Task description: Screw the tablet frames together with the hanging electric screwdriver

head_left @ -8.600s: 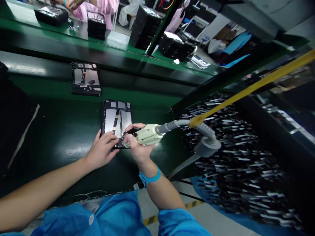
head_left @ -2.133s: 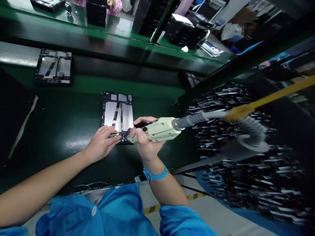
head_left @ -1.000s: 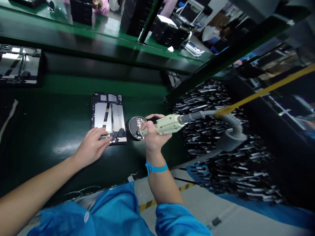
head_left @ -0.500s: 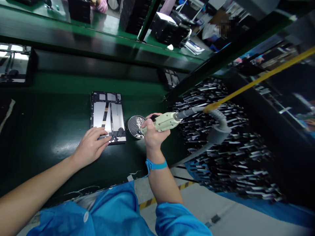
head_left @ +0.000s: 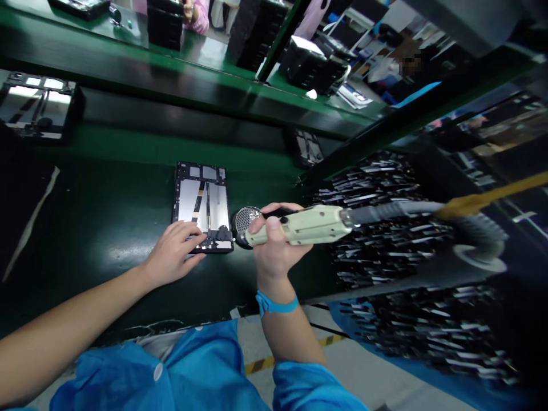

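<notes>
Driver (head_left: 317, 225), gripped in your right hand (head_left: 275, 246), shifted left toward tablet (head_left: 202, 201); half-open left hand (head_left: 172, 256) touches tablet, its long axis toward worktop's (head_left: 107, 211) far edge.

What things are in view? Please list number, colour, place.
Flat rectangular device: one, black-silver, centre
Similar devices: two visible, black-silver, back left, back right
Round perforated metal dish: one, silver, right of device
Elongated handheld tool: one, pale green, at dish
Narrow glossy pieces: many, black-silver, right side
Long strap: one, yellow, upper right
Smooth tabletop: one, green, beneath device
Boxy stacks: several, black, top
Garment: one, blue, bottom
Left grip: one, bare, touching device
Right grip: one, blue-banded, holding tool
</notes>
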Motion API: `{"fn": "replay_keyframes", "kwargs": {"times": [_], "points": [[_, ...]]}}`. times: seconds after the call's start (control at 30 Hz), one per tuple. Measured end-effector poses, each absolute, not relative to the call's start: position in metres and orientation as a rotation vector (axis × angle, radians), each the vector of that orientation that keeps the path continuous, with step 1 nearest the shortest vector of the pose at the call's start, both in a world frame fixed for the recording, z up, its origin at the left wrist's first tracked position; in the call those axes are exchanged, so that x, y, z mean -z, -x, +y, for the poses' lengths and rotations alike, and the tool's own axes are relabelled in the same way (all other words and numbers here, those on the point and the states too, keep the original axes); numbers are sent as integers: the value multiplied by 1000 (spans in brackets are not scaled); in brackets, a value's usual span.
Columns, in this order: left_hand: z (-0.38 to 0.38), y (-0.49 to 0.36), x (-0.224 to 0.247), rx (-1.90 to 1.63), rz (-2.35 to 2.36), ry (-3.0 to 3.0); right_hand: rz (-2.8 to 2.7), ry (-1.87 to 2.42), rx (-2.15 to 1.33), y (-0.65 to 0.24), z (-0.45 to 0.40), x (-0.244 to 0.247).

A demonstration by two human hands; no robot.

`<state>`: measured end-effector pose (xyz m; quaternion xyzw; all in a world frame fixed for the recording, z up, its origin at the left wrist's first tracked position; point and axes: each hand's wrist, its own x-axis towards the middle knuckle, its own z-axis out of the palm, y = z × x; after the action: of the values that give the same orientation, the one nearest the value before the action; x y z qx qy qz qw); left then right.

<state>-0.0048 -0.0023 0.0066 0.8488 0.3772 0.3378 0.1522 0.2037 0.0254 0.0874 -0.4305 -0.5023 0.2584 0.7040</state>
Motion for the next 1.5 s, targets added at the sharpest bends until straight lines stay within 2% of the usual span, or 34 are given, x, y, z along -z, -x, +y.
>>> {"fn": "replay_keyframes", "kwargs": {"times": [0.23,0.93,1.2,1.33,1.5], "points": [[-1,5,-7,-987,1062,-2384,-1222,812,-904,-158,15,-72],[0,3,-3,-1019,1106,-2378,-1363,900,-904,-150,11,-60],[0,1,-8,-943,1145,-2448,-1253,812,-987,-160,18,-63],[41,18,-5,-846,1411,-2534,-1155,780,-880,-193,25,-75],[140,44,-3,-869,1780,-2460,-1158,932,-603,-249,40,-80]]}}
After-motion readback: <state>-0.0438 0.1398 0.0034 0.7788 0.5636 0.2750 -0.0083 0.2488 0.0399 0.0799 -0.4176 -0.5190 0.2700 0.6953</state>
